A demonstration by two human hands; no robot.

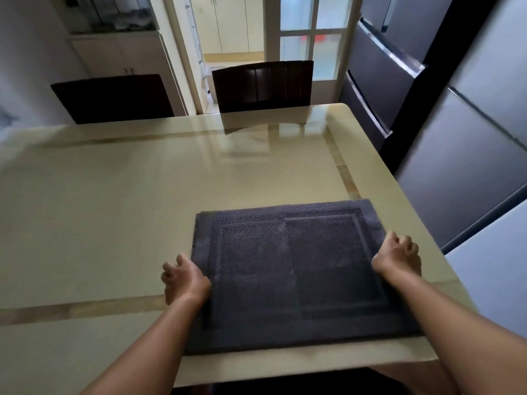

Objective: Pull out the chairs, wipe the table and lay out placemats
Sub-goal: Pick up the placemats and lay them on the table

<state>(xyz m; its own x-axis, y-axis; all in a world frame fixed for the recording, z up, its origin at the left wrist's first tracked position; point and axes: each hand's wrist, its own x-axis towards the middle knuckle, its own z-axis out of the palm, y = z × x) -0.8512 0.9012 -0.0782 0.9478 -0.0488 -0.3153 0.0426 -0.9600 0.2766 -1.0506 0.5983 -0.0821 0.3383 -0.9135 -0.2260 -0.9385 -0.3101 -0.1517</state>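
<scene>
Here, dark placemat flat on table, long axis left-right, both hands gripping its short edges.

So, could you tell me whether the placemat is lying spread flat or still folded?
Spread flat: the placemat lies open on the table, all four edges showing, left hand and right hand at its sides.
</scene>
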